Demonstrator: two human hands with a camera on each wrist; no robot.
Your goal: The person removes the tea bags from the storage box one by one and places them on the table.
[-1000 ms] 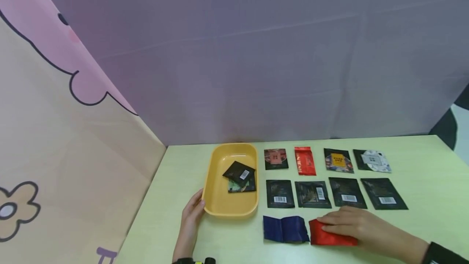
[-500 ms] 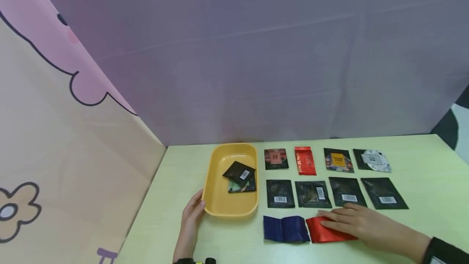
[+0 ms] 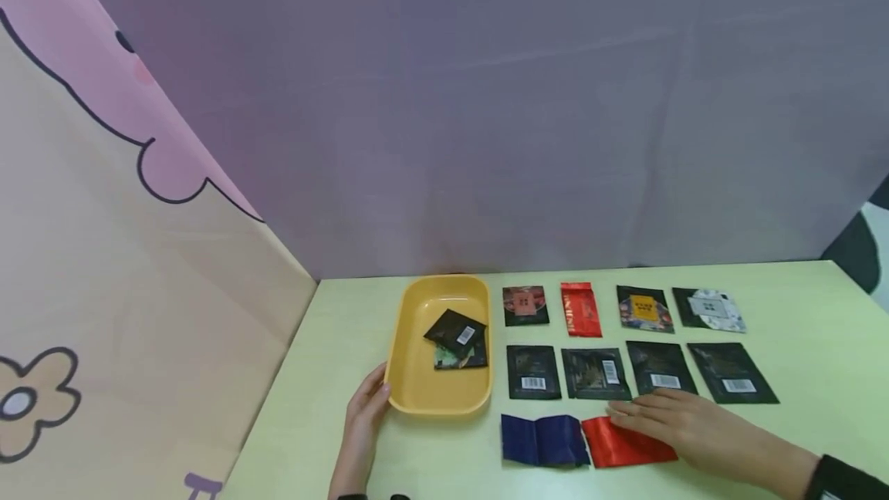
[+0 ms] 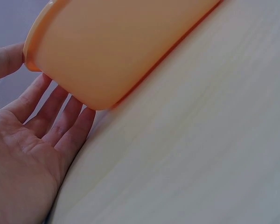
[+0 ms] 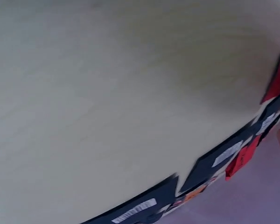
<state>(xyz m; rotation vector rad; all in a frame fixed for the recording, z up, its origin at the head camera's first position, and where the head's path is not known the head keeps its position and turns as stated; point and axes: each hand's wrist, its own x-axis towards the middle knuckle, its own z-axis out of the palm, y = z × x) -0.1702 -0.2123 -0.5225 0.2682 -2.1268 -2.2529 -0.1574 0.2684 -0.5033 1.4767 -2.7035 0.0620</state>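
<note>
My left hand (image 3: 366, 407) grips the near left corner of a yellow plastic tray (image 3: 413, 400). In the left wrist view, the thumb is at the rim and the other fingers lie against the outer wall. Inside the tray are a black sachet (image 3: 450, 330) with a barcode and a partly covered black-and-green sachet (image 3: 447, 361). My right hand (image 3: 687, 427) rests with straightened fingers on the upper right of a shiny red sachet (image 3: 618, 446), hiding part of it. Just left of that lies a creased dark blue sachet (image 3: 545, 440).
Several sachets lie in rows beyond my right hand. The middle row has black barcoded ones, such as the black sachet (image 3: 532, 365) nearest the tray. In the back row are a narrow red packet (image 3: 580, 311) and printed black sachets. A grey cloth backdrop (image 3: 556, 137) stands behind the table.
The red sachet has shifted slightly left, closer to the blue one, and lies flatter. My right hand's fingers have slid a little right across it. My left hand stays at the tray.
</note>
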